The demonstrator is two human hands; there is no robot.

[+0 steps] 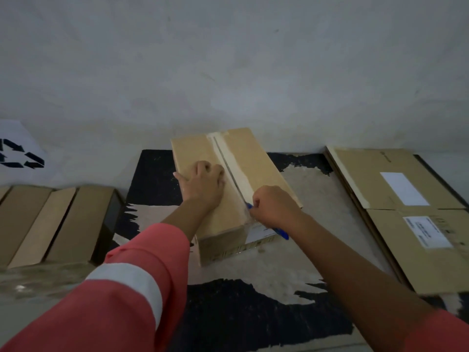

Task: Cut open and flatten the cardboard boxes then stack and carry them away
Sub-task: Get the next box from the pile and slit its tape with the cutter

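Note:
A brown cardboard box (256, 158) lies on the floor against the wall, its top seam covered by pale tape with a dark slit running down the middle. My left hand (203, 182) presses on the box top left of the seam, fingers somewhat curled. My right hand (272, 205) grips a blue box cutter (280, 231), its tip at the near end of the seam. The cutter's blade is hidden by my hand.
Flattened cardboard sheets (406, 207) with white labels lie stacked at the right. Several boxes (50, 219) stand in a row at the left, below a white recycling sign (17, 153). The floor is worn black and grey. A grey wall rises behind.

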